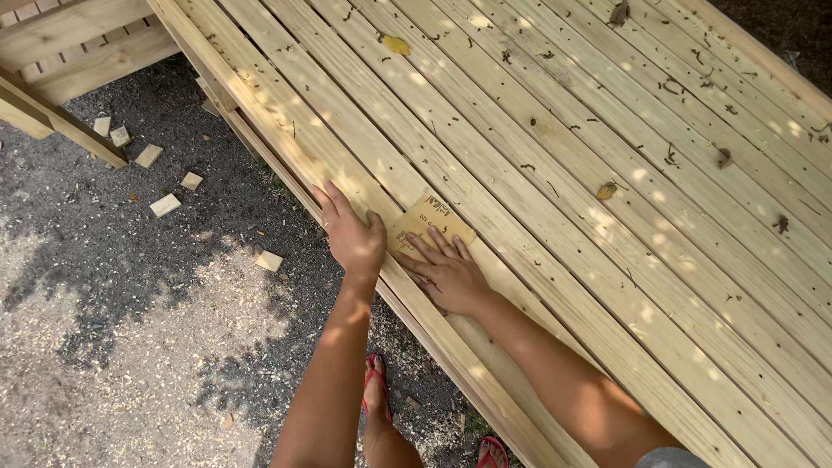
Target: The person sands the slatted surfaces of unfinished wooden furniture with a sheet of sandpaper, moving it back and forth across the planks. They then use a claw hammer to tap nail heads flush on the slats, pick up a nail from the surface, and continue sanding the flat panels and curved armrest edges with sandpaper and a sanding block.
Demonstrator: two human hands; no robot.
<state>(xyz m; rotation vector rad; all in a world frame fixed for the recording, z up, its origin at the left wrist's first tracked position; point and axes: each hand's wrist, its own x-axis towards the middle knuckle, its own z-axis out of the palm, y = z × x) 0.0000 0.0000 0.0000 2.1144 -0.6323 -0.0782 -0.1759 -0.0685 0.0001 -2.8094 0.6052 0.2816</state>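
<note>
Sandpaper point(431, 224) lay flat on the deck point(555, 173) near its left edge — a tan rectangular sheet, turned askew to the boards, long axis running from lower left to upper right, one corner pointing up the deck. Right hand point(449, 276) pressed flat on the sheet's lower part, fingers spread and pointing up-left, grip open, nothing clasped. Left hand point(351, 232) rested on the edge board just beside the sheet, thumb touching the paper's left side, fingers stretched up along the board, grip open too. Boards ran diagonally from upper left to lower right — dappled with sun, strewn with leaves point(397, 45) and twigs. Below the edge, wood offcuts point(165, 204) scattered on gravel point(104, 347); red sandals point(374, 381) on the feet.
</note>
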